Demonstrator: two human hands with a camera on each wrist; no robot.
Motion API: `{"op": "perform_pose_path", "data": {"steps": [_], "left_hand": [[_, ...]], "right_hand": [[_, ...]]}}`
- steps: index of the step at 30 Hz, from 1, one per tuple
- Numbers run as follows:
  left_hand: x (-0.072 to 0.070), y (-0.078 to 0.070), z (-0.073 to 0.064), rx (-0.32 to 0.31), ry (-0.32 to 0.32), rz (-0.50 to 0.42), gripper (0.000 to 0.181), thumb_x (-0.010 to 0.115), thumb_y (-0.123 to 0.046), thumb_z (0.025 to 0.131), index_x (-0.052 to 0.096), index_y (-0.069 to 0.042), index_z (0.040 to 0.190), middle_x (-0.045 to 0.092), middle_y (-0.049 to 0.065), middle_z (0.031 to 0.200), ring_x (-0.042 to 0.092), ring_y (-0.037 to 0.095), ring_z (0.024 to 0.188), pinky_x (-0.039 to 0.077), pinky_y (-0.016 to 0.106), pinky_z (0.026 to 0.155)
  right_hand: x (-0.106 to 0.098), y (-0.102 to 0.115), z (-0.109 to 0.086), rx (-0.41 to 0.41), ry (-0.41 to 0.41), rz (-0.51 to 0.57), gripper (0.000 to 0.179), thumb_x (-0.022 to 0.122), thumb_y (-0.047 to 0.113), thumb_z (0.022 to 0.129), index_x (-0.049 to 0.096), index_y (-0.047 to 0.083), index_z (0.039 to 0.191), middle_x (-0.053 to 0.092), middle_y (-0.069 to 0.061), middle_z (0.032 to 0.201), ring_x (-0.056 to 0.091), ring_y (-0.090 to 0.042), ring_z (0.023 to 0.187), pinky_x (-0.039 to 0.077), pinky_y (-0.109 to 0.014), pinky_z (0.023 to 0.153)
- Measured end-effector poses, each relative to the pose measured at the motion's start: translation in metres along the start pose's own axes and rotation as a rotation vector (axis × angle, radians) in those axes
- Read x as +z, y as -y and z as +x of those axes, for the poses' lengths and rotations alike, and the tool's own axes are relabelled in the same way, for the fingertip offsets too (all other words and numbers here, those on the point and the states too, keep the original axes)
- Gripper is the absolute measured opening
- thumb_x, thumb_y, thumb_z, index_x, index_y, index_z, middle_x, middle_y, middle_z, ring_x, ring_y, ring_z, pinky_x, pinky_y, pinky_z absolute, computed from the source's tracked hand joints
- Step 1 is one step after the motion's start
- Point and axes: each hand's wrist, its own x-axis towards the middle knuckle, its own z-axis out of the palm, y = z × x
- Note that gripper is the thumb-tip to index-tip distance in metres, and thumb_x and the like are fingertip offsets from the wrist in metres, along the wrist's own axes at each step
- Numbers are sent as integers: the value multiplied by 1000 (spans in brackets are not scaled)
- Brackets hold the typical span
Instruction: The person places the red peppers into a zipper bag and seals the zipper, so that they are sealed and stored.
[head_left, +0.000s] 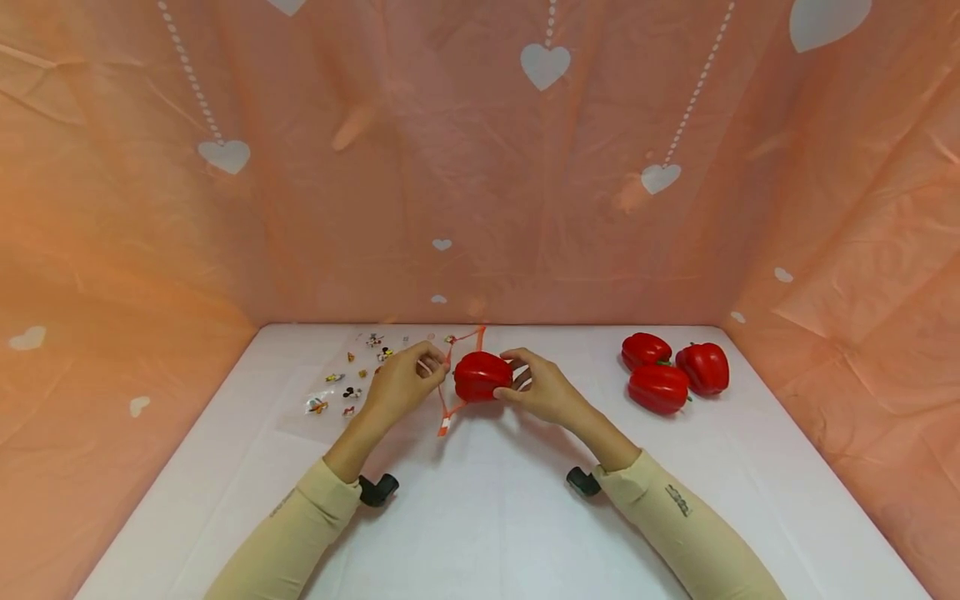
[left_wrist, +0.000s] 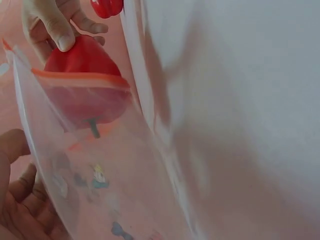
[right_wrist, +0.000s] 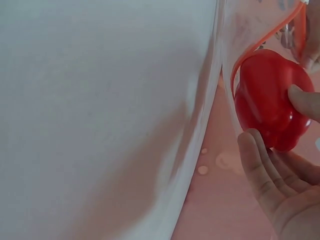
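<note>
Where the orange-edged clear bag (head_left: 351, 392) lies, left of the frame's middle, its rim is pinched between thumb and fingers by the left hand (head_left: 405, 379), seemingly so its mouth is held wide. In the middle, a red pepper (head_left: 482, 375) is set partly in that mouth, stem end inward. Its other end is clamped by the right hand's (head_left: 546, 390) fingers and thumb, perhaps so the stem end is left free. At the right, three more peppers (head_left: 657, 387) are grouped on the white table (head_left: 480, 533), maybe to be kept out of the way.
</note>
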Motion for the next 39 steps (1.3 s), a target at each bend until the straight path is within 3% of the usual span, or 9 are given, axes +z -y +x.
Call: {"op": "perform_pose_path", "data": {"steps": [8, 16, 30, 39], "left_hand": [[5, 2, 1, 86, 56, -101, 8, 77, -17, 101, 73, -13, 107, 75, -1, 93, 68, 16, 86, 57, 35, 79], [8, 1, -1, 112, 80, -136, 10, 77, -18, 102, 72, -14, 110, 73, -2, 96, 68, 17, 90, 59, 34, 82], [9, -3, -2, 179, 102, -171, 8, 77, -13, 100, 73, -12, 108, 74, -2, 94, 67, 16, 87, 58, 31, 80], [9, -6, -2, 171, 105, -171, 8, 77, -16, 102, 73, -12, 108, 73, -2, 95, 66, 14, 86, 58, 32, 80]], "right_hand": [[1, -4, 0, -9, 4, 13, 53, 88, 14, 90, 64, -1, 135, 73, -14, 117, 72, -27, 95, 62, -33, 79], [5, -2, 0, 53, -8, 16, 53, 89, 15, 89, 66, 2, 134, 74, -13, 113, 71, -20, 88, 60, -29, 71], [8, 3, 0, 120, 6, 65, 55, 90, 14, 89, 66, 1, 136, 73, -15, 116, 73, -17, 85, 60, -29, 70], [9, 1, 1, 132, 7, 96, 55, 89, 13, 89, 65, 1, 137, 73, -15, 117, 75, -18, 86, 61, -31, 72]]}}
